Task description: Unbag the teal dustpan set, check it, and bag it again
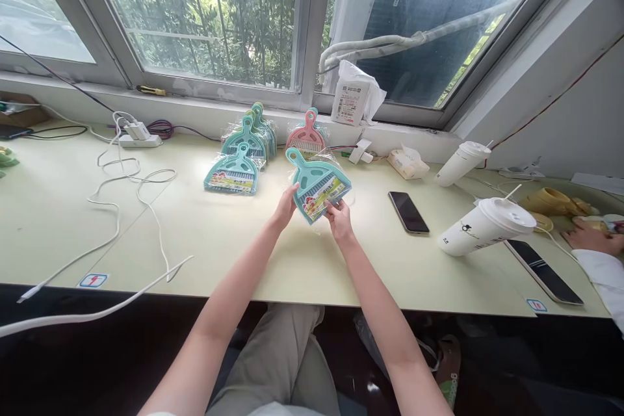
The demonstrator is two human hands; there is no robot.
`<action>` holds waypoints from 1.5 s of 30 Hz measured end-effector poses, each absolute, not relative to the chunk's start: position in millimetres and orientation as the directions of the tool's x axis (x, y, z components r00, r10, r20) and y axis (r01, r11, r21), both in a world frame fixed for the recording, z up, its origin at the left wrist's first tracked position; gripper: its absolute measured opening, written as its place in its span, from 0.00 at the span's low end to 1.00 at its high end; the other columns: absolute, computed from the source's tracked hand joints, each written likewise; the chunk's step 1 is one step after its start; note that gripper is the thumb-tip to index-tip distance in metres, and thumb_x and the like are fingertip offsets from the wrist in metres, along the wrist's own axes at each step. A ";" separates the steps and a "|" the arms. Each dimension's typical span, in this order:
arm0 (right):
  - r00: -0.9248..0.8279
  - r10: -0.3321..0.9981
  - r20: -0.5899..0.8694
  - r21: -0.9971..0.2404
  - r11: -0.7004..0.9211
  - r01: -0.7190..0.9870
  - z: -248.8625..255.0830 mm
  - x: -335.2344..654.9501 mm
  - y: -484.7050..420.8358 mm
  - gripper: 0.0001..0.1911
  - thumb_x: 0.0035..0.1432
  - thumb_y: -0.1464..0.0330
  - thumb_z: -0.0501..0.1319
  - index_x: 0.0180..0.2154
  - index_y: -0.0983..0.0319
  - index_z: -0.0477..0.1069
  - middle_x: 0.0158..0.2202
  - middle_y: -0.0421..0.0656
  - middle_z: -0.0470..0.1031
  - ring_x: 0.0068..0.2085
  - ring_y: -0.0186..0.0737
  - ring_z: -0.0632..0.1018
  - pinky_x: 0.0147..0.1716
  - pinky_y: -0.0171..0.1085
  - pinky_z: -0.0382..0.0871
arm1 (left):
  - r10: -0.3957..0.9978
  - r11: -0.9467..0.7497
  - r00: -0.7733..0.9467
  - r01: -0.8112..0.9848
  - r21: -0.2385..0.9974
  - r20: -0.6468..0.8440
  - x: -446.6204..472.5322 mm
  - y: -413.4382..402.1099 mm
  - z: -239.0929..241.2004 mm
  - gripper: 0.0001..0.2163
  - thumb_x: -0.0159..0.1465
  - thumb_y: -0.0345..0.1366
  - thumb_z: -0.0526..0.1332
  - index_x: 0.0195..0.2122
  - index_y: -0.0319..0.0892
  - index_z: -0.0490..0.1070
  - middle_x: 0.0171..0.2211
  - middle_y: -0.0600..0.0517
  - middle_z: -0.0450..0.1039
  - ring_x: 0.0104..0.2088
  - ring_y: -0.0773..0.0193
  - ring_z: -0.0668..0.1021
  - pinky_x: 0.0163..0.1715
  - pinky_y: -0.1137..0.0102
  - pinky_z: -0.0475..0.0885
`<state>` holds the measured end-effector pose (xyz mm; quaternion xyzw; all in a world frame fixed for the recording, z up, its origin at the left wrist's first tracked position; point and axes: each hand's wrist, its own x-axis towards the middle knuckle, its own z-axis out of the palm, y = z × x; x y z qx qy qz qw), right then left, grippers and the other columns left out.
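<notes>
While both arms reached over the counter (205, 234), the left hand (285, 208) and right hand (340, 220) each pinched an edge of a teal dustpan set (316, 183), sealed in a clear bag with brush and label inside, raised just above the surface. More bagged sets (233, 172) lay behind, one pink (305, 136). Two lidded cups (485, 224) with straws stood right, contents hidden, a phone (408, 212) between.
</notes>
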<state>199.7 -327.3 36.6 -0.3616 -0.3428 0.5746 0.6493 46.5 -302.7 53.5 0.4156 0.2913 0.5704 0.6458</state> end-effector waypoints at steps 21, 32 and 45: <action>0.264 0.964 0.038 -0.839 0.175 -0.515 32.6 198.2 -327.6 0.21 0.47 0.67 0.66 0.46 0.59 0.68 0.48 0.45 0.75 0.49 0.41 0.76 0.49 0.42 0.73 | 0.928 0.093 0.370 -0.349 0.933 0.046 54.4 -315.8 47.1 0.25 0.55 0.41 0.65 0.54 0.49 0.62 0.55 0.46 0.67 0.53 0.52 0.72 0.47 0.57 0.70; 0.168 0.986 0.005 -0.853 0.092 -0.513 25.8 189.9 -322.2 0.18 0.48 0.67 0.64 0.43 0.59 0.68 0.42 0.43 0.78 0.45 0.40 0.79 0.48 0.42 0.74 | 0.981 0.069 0.192 -0.252 0.965 -0.020 48.5 -305.7 38.9 0.25 0.52 0.38 0.63 0.52 0.51 0.61 0.49 0.49 0.70 0.49 0.52 0.74 0.37 0.61 0.75; 0.307 0.951 -0.030 -0.992 0.010 -0.129 24.3 266.5 -307.2 0.10 0.45 0.73 0.62 0.35 0.62 0.73 0.39 0.48 0.79 0.44 0.45 0.79 0.53 0.52 0.69 | 0.950 0.310 0.163 -0.415 0.855 -0.266 32.2 -287.3 26.6 0.25 0.53 0.36 0.62 0.53 0.46 0.59 0.36 0.49 0.73 0.27 0.63 0.77 0.24 0.68 0.74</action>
